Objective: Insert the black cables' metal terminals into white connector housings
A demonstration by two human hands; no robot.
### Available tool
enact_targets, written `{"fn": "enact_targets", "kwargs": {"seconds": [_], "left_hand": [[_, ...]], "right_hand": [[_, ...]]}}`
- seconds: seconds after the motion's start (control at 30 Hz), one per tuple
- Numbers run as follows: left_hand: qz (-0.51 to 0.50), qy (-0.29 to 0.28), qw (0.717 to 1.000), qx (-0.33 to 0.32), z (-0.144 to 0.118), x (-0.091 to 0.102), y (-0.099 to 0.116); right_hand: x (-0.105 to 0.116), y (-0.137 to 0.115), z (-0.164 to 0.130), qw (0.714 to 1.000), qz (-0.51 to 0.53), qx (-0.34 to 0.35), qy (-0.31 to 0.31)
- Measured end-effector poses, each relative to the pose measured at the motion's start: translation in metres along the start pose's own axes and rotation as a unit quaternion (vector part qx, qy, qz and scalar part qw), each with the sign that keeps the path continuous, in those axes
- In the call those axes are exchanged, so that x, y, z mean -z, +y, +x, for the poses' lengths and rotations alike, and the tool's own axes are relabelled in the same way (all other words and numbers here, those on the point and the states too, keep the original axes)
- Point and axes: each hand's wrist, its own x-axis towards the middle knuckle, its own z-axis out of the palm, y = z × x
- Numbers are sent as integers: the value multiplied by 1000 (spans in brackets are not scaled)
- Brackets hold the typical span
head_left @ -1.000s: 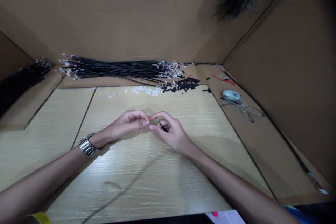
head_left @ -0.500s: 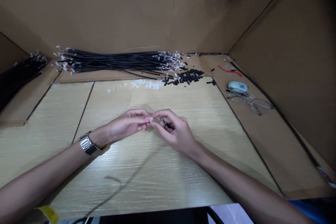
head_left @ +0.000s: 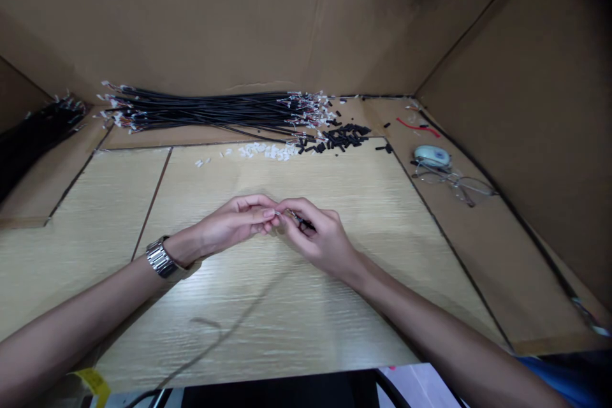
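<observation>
My left hand (head_left: 233, 224) and my right hand (head_left: 319, 237) meet fingertip to fingertip over the middle of the pale wooden table (head_left: 363, 204). My right hand pinches the end of a thin black wire (head_left: 302, 223), which trails back toward me across the table. My left fingertips pinch a tiny white connector piece (head_left: 276, 213) against that wire end. A metal watch (head_left: 160, 257) is on my left wrist.
A long bundle of black wires (head_left: 205, 113) lies along the back cardboard wall. Before it sit small white connectors (head_left: 268, 152) and black sleeves (head_left: 342, 137). Another black bundle (head_left: 33, 137) lies far left. Glasses (head_left: 456, 183) and a small pale device (head_left: 431, 155) rest at right.
Both hands stay together at the wire end and have shifted slightly up in view; the view itself tilted a little. The pinch has tightened around the small white piece.
</observation>
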Motion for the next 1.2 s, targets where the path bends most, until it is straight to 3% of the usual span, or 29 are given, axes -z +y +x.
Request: {"fn": "enact_targets", "kwargs": {"seconds": [0.3, 0.47, 0.6, 0.73, 0.87, 1.07, 1.2], "left_hand": [[-2, -13, 1000, -1, -1, 4, -1], [5, -8, 1000, -23, -1, 1, -1], [5, 5, 998, -61, -1, -1, -2], [89, 14, 990, -109, -4, -4, -3], [190, 11, 976, -111, -8, -8, -2], [192, 20, 976, -96, -10, -13, 1], [188, 58, 975, -100, -9, -16, -1]], "right_hand": [[2, 2, -1, 1000, -8, -13, 11], [5, -2, 0, 991, 85, -100, -27], [5, -8, 2, 924, 300, -235, -37], [4, -9, 4, 880, 390, -271, -6], [3, -9, 4, 872, 399, -283, 20], [1, -10, 4, 873, 383, -300, 25], [1, -10, 4, 877, 374, -300, 37]]}}
